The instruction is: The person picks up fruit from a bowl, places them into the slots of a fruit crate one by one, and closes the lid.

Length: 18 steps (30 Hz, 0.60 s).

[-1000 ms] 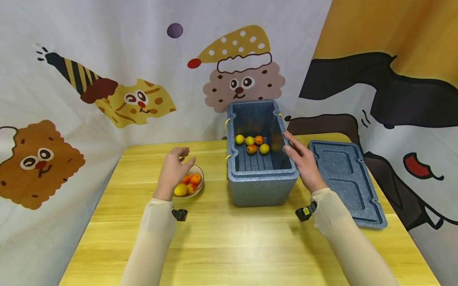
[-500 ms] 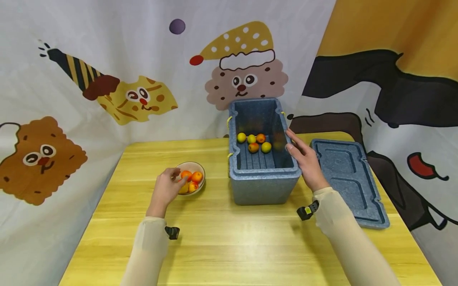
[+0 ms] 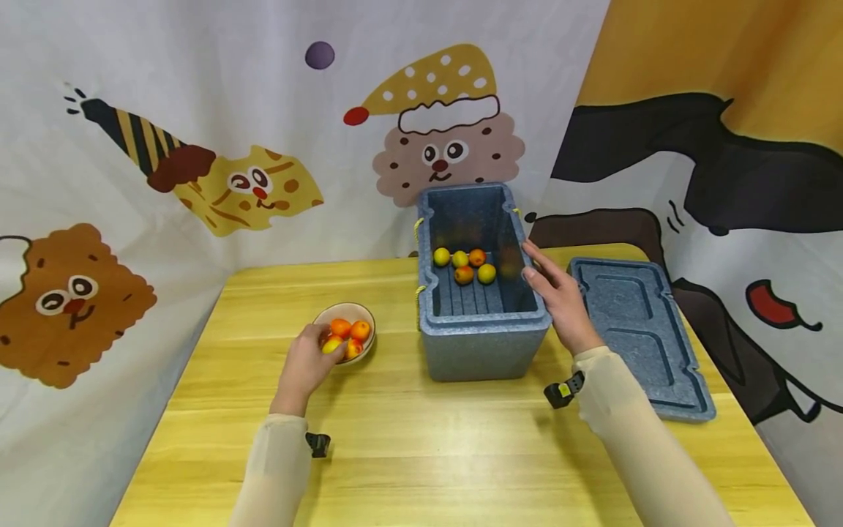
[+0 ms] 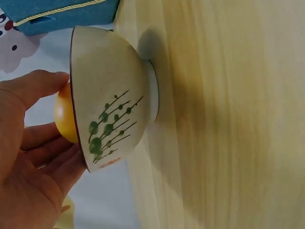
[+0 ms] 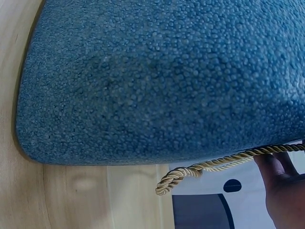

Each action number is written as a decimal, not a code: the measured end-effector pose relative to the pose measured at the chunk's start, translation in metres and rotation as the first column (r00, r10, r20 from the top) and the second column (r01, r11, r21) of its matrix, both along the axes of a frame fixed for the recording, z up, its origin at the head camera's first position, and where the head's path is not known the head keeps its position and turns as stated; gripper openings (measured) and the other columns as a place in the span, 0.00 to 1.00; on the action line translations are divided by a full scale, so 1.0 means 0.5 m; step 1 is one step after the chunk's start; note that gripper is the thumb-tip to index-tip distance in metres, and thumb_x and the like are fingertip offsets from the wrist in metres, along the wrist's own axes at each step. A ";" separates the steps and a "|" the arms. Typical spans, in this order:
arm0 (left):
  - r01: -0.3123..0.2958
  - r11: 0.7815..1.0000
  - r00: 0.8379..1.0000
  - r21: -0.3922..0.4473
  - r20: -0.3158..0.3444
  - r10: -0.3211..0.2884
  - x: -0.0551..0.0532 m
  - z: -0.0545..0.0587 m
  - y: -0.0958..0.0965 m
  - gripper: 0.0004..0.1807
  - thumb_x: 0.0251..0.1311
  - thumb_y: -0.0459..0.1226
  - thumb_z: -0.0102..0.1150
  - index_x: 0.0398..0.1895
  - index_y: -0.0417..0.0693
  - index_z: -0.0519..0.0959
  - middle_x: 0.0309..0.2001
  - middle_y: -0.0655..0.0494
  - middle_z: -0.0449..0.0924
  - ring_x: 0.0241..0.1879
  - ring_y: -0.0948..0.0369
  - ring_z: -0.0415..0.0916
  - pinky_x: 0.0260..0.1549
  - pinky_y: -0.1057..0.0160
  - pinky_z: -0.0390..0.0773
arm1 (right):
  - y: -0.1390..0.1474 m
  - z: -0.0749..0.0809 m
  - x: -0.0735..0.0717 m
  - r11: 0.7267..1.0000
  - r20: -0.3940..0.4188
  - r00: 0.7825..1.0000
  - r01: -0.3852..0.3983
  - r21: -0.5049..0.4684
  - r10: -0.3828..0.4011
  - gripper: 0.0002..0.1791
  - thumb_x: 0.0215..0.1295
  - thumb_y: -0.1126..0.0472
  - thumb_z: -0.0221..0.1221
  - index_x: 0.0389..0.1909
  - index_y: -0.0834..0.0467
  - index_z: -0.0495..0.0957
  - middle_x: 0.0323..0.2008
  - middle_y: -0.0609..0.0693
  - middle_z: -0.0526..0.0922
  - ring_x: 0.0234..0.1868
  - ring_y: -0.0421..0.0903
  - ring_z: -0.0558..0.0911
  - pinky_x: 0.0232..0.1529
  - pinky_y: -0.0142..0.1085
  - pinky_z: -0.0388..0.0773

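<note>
- Table (image 3: 421, 454): yellowish wood, plank grain.
- Lid (image 3: 642, 355): blue-grey, two recessed panels, lies on table's right part.
- Cloth (image 3: 257, 44): behind table, mostly white.
- Prints on cloth: cheese (image 3: 290, 187), striped hat; pinkish biscuit (image 3: 408, 176), spotted hat; brown biscuit (image 3: 108, 282); purple dot (image 3: 320, 55).

the box (image 5: 143, 86) looks like rough, pebbled foam — the bowl (image 4: 107, 67) smooth glazed ceramic, the tabletop (image 3: 421, 454) glossy wood.

The table (image 3: 421, 454) is of yellowish wood. In the head view, a bowl (image 4: 109, 71) stands on it at ten o'clock, a blue-grey box (image 3: 484, 355) at twelve, and a matching lid (image 3: 637, 338) lies flat at two.
</note>
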<state>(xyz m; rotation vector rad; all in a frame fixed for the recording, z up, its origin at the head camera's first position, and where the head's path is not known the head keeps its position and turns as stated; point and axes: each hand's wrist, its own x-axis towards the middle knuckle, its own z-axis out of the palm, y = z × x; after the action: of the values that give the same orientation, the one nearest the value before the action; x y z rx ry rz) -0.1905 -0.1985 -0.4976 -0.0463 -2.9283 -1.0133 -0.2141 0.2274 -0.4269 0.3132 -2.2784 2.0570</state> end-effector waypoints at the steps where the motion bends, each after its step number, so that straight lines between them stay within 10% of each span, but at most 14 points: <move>1: -0.001 1.000 1.000 -0.004 0.005 0.001 0.001 0.000 0.001 0.28 0.58 0.37 0.68 0.56 0.26 0.73 0.51 0.33 0.76 0.50 0.41 0.74 0.53 0.44 0.74 | 0.000 0.000 0.000 1.000 0.001 1.000 0.001 0.002 -0.001 0.29 0.77 0.55 0.50 0.75 0.56 0.59 0.75 0.44 0.55 0.74 0.47 0.54 0.70 0.55 0.53; 18: 0.032 0.994 0.998 -0.100 -0.058 -0.038 0.005 -0.009 0.011 0.19 0.57 0.34 0.71 0.45 0.28 0.79 0.46 0.38 0.78 0.48 0.42 0.76 0.52 0.45 0.75 | 0.010 -0.036 -0.018 1.000 -0.027 0.999 0.028 0.010 -0.028 0.27 0.76 0.50 0.52 0.73 0.45 0.64 0.74 0.38 0.57 0.73 0.42 0.56 0.70 0.52 0.54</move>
<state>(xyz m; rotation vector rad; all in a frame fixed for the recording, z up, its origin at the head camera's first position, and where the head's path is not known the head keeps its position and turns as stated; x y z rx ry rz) -0.1878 -0.1930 -0.5023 -0.1299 -2.9305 -0.8537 -0.2232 0.2327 -0.4448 0.3061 -2.2660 2.0158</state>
